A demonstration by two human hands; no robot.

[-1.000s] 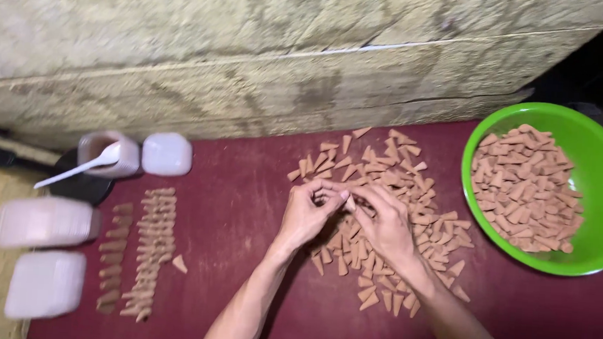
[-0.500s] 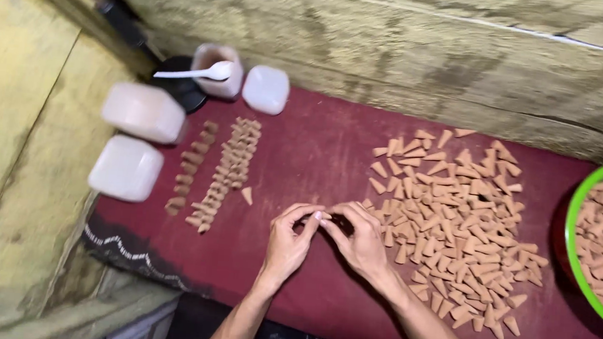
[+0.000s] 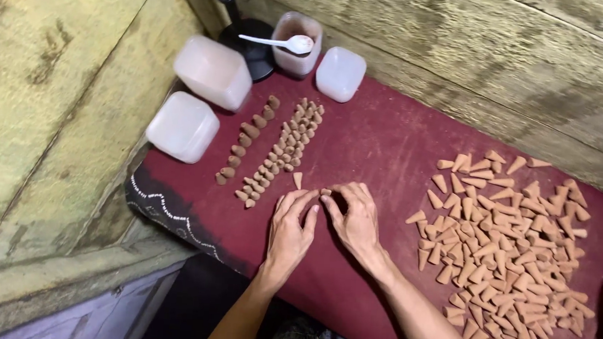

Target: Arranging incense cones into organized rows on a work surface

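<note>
My left hand (image 3: 291, 228) and my right hand (image 3: 356, 218) rest close together on the dark red cloth (image 3: 380, 136), fingertips nearly meeting. Between the fingertips sits a small brown cone (image 3: 325, 191), pinched by my right hand; the left fingers touch beside it. A lone cone (image 3: 297, 180) lies just ahead of the hands. To the left, upright cones stand in tidy rows (image 3: 282, 151), with a second row of rounder pieces (image 3: 247, 140) beside them. A loose heap of cones (image 3: 513, 238) spreads to the right of my right arm.
Two lidded white containers (image 3: 213, 72) (image 3: 183, 126) stand at the cloth's left edge. An open jar with a white spoon (image 3: 296, 43) and a white tub (image 3: 340, 73) sit at the back. Wooden boards lie behind and to the left.
The view swung left, so the green bowl has left the frame. Both hands moved from the loose heap toward the tidy rows, still held together at the fingertips.
</note>
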